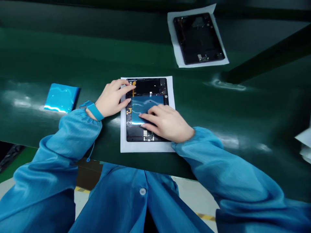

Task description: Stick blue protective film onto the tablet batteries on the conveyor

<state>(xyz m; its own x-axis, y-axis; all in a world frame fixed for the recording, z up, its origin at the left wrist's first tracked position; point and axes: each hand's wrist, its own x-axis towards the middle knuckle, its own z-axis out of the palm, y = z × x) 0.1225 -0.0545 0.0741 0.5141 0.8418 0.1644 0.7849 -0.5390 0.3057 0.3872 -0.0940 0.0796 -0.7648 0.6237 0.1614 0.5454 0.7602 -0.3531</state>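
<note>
An opened tablet housing (136,133) lies on a white sheet (123,147), its dark inside, small circuit parts and orange flex cables showing. A glossy blue film-covered rectangle (143,103) sits in its middle. My left hand (113,97) rests at the housing's upper left edge, fingers spread near an orange flex cable (133,89). On the lower right part of the blue rectangle lies my right hand (167,123), index finger and thumb stretched out and apart, touching its surface. The right hand hides that corner and part of the housing's right edge.
Another opened tablet housing (199,38) lies on a white sheet at the back right. A stack of shiny blue rectangles (62,97) sits to the left on the green table (97,61). White sheets (305,142) show at the far right edge.
</note>
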